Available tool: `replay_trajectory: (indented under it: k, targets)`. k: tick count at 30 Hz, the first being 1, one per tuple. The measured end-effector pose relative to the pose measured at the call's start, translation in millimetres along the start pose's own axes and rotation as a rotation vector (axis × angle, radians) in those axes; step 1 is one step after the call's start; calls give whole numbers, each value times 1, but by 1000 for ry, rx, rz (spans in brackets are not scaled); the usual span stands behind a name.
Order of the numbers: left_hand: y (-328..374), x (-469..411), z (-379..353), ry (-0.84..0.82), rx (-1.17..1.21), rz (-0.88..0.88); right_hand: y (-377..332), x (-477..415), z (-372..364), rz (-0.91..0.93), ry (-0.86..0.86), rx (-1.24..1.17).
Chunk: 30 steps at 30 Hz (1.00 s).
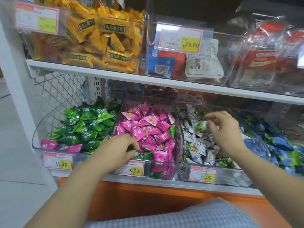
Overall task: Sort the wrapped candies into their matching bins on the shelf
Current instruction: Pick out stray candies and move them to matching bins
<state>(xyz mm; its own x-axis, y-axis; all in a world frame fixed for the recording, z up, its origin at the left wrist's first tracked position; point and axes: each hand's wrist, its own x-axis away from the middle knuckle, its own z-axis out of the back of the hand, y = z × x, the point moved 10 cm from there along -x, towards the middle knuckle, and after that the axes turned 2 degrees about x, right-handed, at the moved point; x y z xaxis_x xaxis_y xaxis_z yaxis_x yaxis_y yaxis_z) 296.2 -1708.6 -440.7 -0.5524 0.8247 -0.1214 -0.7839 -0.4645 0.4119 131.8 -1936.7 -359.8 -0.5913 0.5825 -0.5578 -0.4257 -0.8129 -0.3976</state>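
The left hand (117, 149) reaches into the front of the pink candy bin (179, 145), fingers curled round a green-wrapped candy (133, 151). The right hand (226, 129) hovers over the white candy bin (230, 174) with bent fingers at a blurred white-and-green candy (199, 126); I cannot tell whether it holds it. Left of these, the green candy bin (37, 129) has stray pink candies (49, 144) at its front.

White store shelving unit (115, 76) fills the frame under even, soft light; its broad white upright post (16, 96) slants down the left edge; a white wire-mesh side panel (54, 89) stands at centre left; pale floor tiles (19, 195) show at lower left; an orange base panel (139, 199) spans the bottom.
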Motion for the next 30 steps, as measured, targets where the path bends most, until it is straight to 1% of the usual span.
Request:
replay_trajectory:
  k: [1, 3, 6, 13, 15, 18, 20, 23, 25, 27, 30]
  targets:
    - [0, 1, 1, 5, 10, 0, 7, 1, -4, -25, -47, 17]
    - [2, 3, 4, 19, 28, -2, 8, 4, -11, -18, -128, 31]
    - [3, 6, 13, 62, 78, 2, -13, 9, -19, 83, -210, 40]
    - [-6, 22, 60, 326, 367, 15, -85, 17, -32, 332, -284, -18]
    - [-10, 25, 65, 372, 398, 31, -101, 18, -45, 380, -360, 9]
    - [-19, 26, 67, 399, 433, 74, -119, 25, -66, 407, -479, 28]
    - [-28, 28, 70, 425, 462, 119, -134, 32, -76, 422, -530, -14]
    - [-41, 33, 79, 481, 462, 173, -166, 51, -98, 467, -688, -109]
    - [-51, 36, 84, 526, 445, 201, -187, 60, -115, 506, -768, -131]
    - [-62, 40, 88, 568, 465, 241, -199, 63, -133, 529, -827, -90]
    - [-80, 44, 90, 589, 487, 295, -205, 65, -155, 608, -901, 64]
